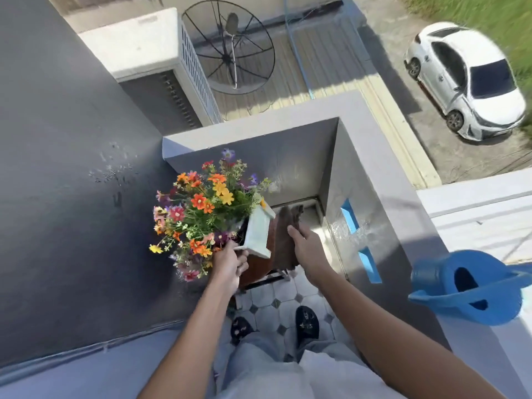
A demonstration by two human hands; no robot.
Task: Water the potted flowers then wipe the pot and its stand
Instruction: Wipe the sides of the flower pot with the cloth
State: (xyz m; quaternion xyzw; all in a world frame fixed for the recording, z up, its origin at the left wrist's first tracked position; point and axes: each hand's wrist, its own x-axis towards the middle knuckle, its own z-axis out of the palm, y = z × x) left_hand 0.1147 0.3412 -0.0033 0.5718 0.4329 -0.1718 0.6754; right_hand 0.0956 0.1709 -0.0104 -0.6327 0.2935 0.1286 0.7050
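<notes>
Both hands are at work on the pot. Left hand (229,262) has its grip clamped on the near corner of the pale square pot (257,233), tipping it; right hand (306,249) has its grip clamped on a brown cloth (285,240) that hangs against the pot's right side. Just left of the left grip spreads one bunch of flowers (201,205), orange, yellow, red and purple. Under both grips a dark stand (267,279) shows only in part, on the tiled floor (276,300). No writing can be read anywhere.

Room is tight: a grey wall (72,197) with water splashes closes in left of the flowers, and the parapet (374,203) runs just right of the right grip, with two blue slots. One blue watering can (472,286) sits on the ledge well right of the right grip. Beyond the parapet, far below, one white car (466,79) is parked; one dish antenna (229,47) lies on the roof.
</notes>
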